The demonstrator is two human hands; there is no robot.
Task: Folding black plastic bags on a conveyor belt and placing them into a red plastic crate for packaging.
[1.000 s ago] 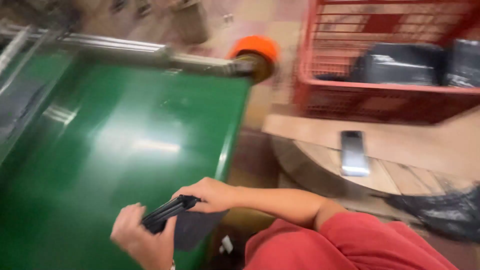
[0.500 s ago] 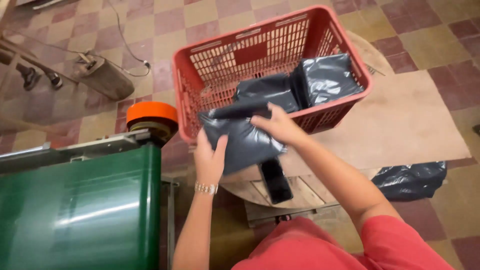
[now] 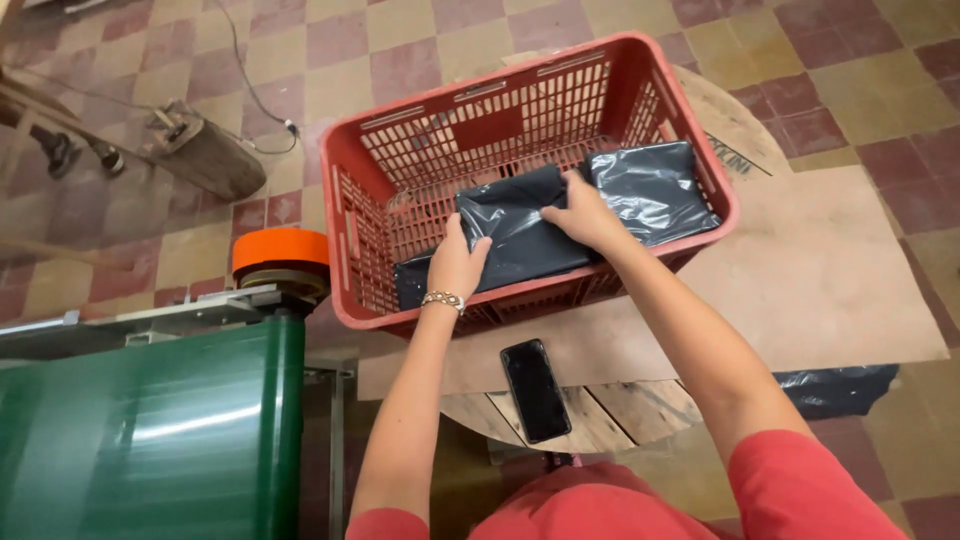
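Observation:
A red plastic crate stands on a round wooden table covered with cardboard. Both my hands reach into it and hold a flat black plastic package. My left hand grips the package's near left edge; a bracelet is on that wrist. My right hand presses on its far right corner. A second black plastic package lies in the crate's right end, just beyond my right hand.
A black phone lies face up on the table near me. A green conveyor belt with an orange roller end is at the left. A black bag lies on the tiled floor at the right.
The view swung from the green belt to the crate. The black package, held above the crate's near edge half a second ago, is now down inside it under both hands.

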